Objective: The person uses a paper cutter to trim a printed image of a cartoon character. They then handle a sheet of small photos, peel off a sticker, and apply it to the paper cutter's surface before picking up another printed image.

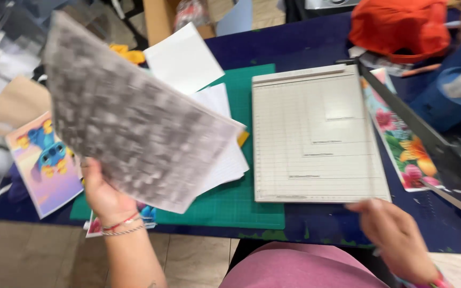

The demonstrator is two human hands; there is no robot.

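My left hand (102, 194) holds up a large sheet printed with a blurred grey pattern (134, 117), tilted over the left side of the table. My right hand (396, 234) hovers near the front right corner of a beige paper trimmer (316, 133); it is blurred and seems to hold nothing. The trimmer's black blade arm (422, 128) is raised along its right side. The trimmer's gridded board is bare.
A green cutting mat (230, 205) lies under white sheets (185, 56). A cartoon print (46, 160) sits at the left, a floral print (401, 144) under the blade arm. An orange bag (401, 26) and blue cloth (454, 85) lie at the back right on the dark blue tabletop (294, 42).
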